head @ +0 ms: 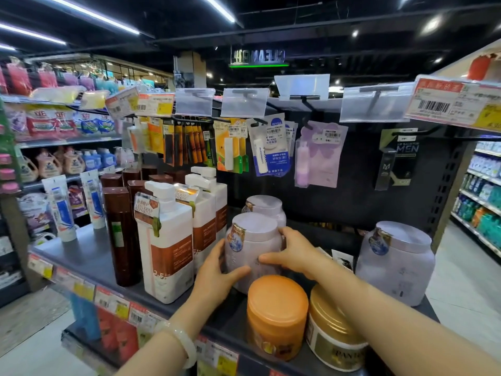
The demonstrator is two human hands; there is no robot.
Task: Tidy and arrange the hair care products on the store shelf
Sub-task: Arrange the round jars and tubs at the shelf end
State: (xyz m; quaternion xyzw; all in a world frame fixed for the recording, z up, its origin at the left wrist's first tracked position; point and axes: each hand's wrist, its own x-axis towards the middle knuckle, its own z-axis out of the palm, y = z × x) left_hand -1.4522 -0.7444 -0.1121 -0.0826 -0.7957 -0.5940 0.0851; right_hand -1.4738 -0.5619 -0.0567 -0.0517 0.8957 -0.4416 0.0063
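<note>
Both my hands hold one lilac jar on the dark shelf: my left hand wraps its left side, thumb across the front, and my right hand clasps its right side, fingers curled round the lid's edge. The jar stands upright near the middle of the shelf. I count three lilac jars in all: the one I hold, a second just behind it, and a third, larger-looking one well apart at the right end. In front of the held jar stand two more tubs, one orange tub and one gold-lidded tub side by side at the shelf's front edge. To the left stand three white pump bottles in a row running back, and beside them several brown bottles, the rear ones too hidden to count. Two white tubes stand upright at the far left. A pale bangle sits on my left wrist. Small packets hang from hooks above the shelf.
</note>
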